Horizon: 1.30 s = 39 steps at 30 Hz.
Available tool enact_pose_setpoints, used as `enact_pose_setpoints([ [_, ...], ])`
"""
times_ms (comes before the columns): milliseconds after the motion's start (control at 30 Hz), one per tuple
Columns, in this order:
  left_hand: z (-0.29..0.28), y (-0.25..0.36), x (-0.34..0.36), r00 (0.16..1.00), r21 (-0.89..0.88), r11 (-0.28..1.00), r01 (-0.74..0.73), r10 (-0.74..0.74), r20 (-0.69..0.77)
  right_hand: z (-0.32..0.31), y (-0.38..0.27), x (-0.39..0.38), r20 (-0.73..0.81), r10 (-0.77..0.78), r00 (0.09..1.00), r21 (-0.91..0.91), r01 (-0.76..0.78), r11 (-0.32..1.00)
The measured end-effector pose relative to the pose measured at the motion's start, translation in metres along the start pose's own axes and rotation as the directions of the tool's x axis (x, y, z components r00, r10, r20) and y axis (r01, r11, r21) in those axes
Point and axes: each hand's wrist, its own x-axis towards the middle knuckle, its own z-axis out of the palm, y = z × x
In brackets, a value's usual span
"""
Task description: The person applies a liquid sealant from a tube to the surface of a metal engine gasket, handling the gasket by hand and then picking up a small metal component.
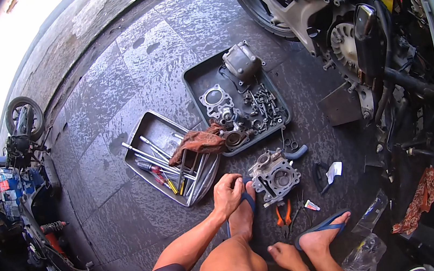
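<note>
My left hand (229, 192) is closed, its fingers curled, just left of a metal engine cylinder block (275, 177) on the floor. Whether anything small sits in those fingers is hidden. Lower down, my right hand (286, 256) hovers beside my right foot with its fingers curled in; anything in it is out of sight. Between that hand and the block lie orange-handled pliers (283, 213), a thin dark tool (303, 209) and a small white and red tube (312, 205). A blue-grey hose (296, 152) touches the block's upper right side.
A grey tray (140, 169) holds wrenches and screwdrivers, with a red-brown rag (196, 144) across its edge. Beyond, a dark tray (189, 84) carries engine parts and bolts. A partly dismantled motorcycle (346, 38) stands at right, near dark pliers (317, 176), plastic bags (365, 258) and a patterned cloth (419, 201).
</note>
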Motion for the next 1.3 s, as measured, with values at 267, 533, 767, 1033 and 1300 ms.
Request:
enact_pose_setpoints([
  [267,-0.002,0.039,0.055,0.945,-0.025,0.950,-0.311,0.312,0.098,0.091,0.058,0.051,0.680,0.108,0.726,-0.174,0.017,0.985],
  [533,0.001,0.070,0.029,0.958,-0.185,0.982,-0.049,0.098,0.270,0.063,0.023,0.052,0.409,-0.013,0.912,-0.021,0.024,1.000],
  [767,-0.035,0.086,-0.041,0.078,-0.081,0.993,-0.088,0.088,0.993,-0.027,0.026,0.059,-0.644,-0.063,0.763,0.333,0.353,0.875],
  [1033,-0.100,0.175,-0.086,-0.061,-0.746,0.665,-0.025,0.744,0.665,-0.138,0.076,0.009,-0.866,0.179,0.466,0.229,0.052,0.972],
  [1300,-0.114,0.130,-0.075,0.186,-0.435,0.664,-0.607,0.652,0.736,-0.108,0.058,0.062,-0.768,0.131,0.627,0.152,-0.021,0.988],
])
